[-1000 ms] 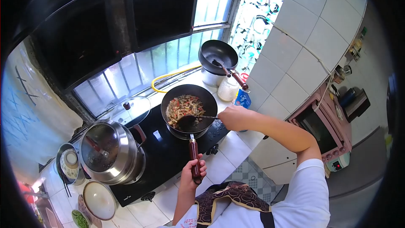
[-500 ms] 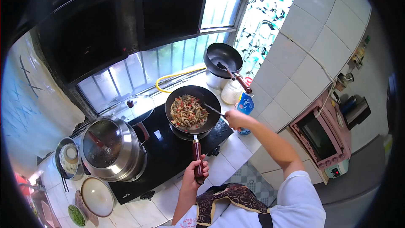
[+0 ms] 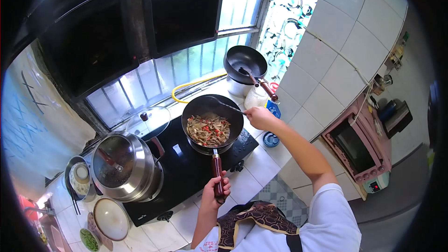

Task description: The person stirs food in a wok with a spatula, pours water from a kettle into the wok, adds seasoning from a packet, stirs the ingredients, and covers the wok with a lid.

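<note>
My left hand point(image 3: 216, 189) is wrapped round the dark red handle of a black frying pan point(image 3: 237, 131) on the stove. Strips of food with red pieces point(image 3: 208, 129) lie in the lower part of the pan. My right hand point(image 3: 260, 117) is closed on the end of a dark spatula point(image 3: 230, 106), which slants over the pan's upper right rim. The spatula's head is near the far wall of the pan, above the food, and is hard to make out against the black surface.
A steamer pot point(image 3: 122, 167) stands on the left of the black stove point(image 3: 176, 184), with a glass lid point(image 3: 156, 117) behind it. Beyond the pan are a second wok point(image 3: 245, 60) and a white jar point(image 3: 255, 97). A plate point(image 3: 111, 219) and a bowl of greens point(image 3: 88, 240) sit front left.
The spatula has come up out of the food toward the pan's far side, and my right hand has moved up with it. The food has shifted in the pan. My left hand still holds the handle.
</note>
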The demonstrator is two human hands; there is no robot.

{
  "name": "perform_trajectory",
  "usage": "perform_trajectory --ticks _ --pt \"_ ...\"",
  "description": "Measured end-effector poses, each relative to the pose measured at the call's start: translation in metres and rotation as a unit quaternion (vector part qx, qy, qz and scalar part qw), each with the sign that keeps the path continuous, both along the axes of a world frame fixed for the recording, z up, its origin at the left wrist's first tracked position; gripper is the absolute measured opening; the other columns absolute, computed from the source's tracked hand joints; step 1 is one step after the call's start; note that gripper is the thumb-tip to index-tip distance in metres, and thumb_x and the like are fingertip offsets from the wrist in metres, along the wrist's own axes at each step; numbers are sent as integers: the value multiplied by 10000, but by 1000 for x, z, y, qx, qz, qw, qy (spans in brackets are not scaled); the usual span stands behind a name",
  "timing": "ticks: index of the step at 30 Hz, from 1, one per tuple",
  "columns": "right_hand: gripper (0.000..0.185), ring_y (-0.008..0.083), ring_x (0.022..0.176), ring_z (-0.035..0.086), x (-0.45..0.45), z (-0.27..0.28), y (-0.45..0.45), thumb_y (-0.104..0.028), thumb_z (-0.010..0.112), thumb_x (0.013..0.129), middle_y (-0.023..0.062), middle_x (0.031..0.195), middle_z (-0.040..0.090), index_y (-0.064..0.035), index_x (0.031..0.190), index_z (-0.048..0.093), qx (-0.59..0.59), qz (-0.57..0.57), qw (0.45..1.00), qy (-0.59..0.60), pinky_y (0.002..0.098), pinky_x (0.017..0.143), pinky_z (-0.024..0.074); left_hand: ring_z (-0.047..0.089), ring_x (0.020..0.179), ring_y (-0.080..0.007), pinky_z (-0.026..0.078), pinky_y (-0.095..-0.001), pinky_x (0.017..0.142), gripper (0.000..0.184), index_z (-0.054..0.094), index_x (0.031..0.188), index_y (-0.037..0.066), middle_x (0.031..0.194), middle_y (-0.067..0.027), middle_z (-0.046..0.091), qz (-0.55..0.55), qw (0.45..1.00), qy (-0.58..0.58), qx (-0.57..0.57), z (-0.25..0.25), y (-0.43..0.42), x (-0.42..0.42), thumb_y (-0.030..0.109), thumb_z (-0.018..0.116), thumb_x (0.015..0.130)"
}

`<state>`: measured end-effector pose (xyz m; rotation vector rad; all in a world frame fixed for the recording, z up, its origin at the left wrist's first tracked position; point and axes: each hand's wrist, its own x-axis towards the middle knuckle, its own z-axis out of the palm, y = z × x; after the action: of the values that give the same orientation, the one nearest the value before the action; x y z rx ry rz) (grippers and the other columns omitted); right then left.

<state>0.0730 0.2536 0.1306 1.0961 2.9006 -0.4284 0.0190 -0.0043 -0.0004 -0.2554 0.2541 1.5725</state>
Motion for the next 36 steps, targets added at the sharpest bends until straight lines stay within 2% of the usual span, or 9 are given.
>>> perform_trajectory --ticks 3,7,10,19,22,26,32,34,36 --pt "293 316 815 570 -10 -1 -7 -155 463 741 160 880 601 -94 990 605 -45 64 997 -4 381 747 449 442 578 -161 406 -261 466 305 410 1062 24 741 -84 449 -2 1000 5 -6 1 -1 -1 127 452 777" --pt "305 296 799 576 7 47 -33 -138 505 703 137 862 611 -135 988 617 -23 153 987 -34 371 729 454 441 584 -160 406 -260 467 305 412 1055 25 746 -84 446 -10 1000 12 -6 2 -1 -1 130 461 773" --pt "291 279 710 580 23 90 -50 -120 557 695 123 770 615 -115 980 622 30 152 983 -100 369 628 445 439 586 -160 405 -259 467 305 414 1052 25 748 -85 444 -9 1000 15 -9 3 -1 -1 133 466 771" --pt "289 263 750 574 55 150 -53 -104 559 675 103 784 613 -145 951 634 90 135 978 -129 368 680 425 442 584 -164 403 -262 468 298 418 1050 23 741 -85 443 -6 1000 2 0 2 0 -1 130 461 775" --pt "297 272 756 575 46 152 -48 -97 531 671 109 796 612 -123 949 630 72 164 965 -193 374 669 433 442 583 -164 404 -263 471 299 418 1051 22 742 -85 445 -6 1000 2 -3 1 0 -1 130 461 776" --pt "229 286 770 581 18 95 -46 -67 480 648 126 765 606 -69 828 623 102 175 930 -307 372 637 459 442 584 -163 403 -262 474 301 417 1052 22 744 -84 446 -3 1000 1 -1 3 0 0 129 461 775" --pt "215 295 738 585 8 122 -66 -65 486 645 148 727 596 -25 824 598 95 215 922 -307 363 612 461 424 570 -155 392 -246 460 303 433 1048 12 747 -78 434 -1 1000 7 -19 6 0 0 136 465 773" --pt "159 290 676 604 7 127 -69 -76 505 649 178 694 600 23 722 606 34 249 934 -255 379 595 469 420 566 -152 389 -245 459 302 435 1048 17 740 -75 431 1 1000 11 -15 6 2 2 141 465 775" --pt "164 308 704 588 0 88 -58 -69 490 658 177 711 592 14 757 591 -4 226 935 -272 388 608 458 418 563 -145 386 -243 456 297 436 1052 22 732 -69 429 -4 1000 10 -5 5 4 5 133 472 779"
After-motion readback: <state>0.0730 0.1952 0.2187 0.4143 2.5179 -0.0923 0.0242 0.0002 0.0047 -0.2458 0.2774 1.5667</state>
